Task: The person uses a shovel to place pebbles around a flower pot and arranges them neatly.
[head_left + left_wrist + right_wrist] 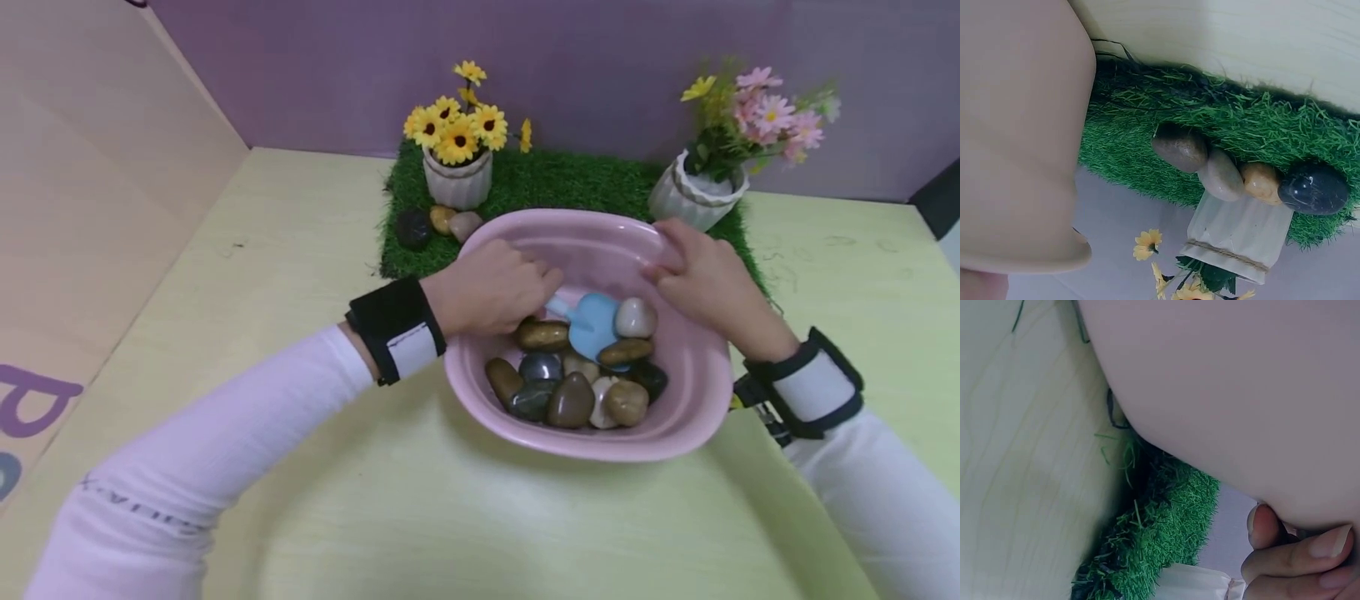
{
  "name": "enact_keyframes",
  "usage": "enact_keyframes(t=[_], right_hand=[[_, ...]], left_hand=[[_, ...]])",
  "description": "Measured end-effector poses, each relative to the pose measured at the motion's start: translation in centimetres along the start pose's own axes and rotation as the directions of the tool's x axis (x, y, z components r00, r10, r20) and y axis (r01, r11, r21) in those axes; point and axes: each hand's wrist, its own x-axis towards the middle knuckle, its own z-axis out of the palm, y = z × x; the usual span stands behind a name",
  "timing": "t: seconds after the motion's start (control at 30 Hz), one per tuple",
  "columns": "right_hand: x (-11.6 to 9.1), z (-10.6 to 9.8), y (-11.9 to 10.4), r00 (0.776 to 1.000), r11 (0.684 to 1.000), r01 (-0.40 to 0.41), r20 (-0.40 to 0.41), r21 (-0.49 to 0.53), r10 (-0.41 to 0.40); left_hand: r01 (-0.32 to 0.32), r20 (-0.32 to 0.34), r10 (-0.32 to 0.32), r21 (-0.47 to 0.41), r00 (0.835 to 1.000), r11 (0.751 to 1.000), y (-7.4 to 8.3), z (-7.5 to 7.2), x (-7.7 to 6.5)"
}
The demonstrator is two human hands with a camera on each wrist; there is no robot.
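A pink plastic basin (588,442) stands tilted toward the wearer in the head view, with several smooth stones (572,400) in it. My left hand (491,287) reaches over its left rim and grips the handle of a light blue toy shovel (594,327), whose blade lies among the stones. The far right rim is held by my right hand (705,279), thumb inside. Beneath that rim the right wrist view shows curled fingers (1300,556) against the basin's outer wall (1222,394). In the left wrist view the basin wall (1016,137) hides most of the left hand.
Behind the basin lies a green artificial grass mat (570,179). A pot of yellow flowers (457,179) stands on its left, a pot of pink flowers (693,196) on its right. Several loose stones, including a black stone (1314,187), sit beside the left pot. A purple wall (585,75) rises behind.
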Motion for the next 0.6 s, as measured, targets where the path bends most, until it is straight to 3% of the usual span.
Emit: enact_keyframes(t=[0.6], right_hand=[[0.02,-0.07,0.27,1.000,1.000,0.000,0.018,0.024,-0.001]], left_hand=[[0.103,0.143,-0.082,-0.151,0.986,0.983,-0.02,-0.05,0.44]])
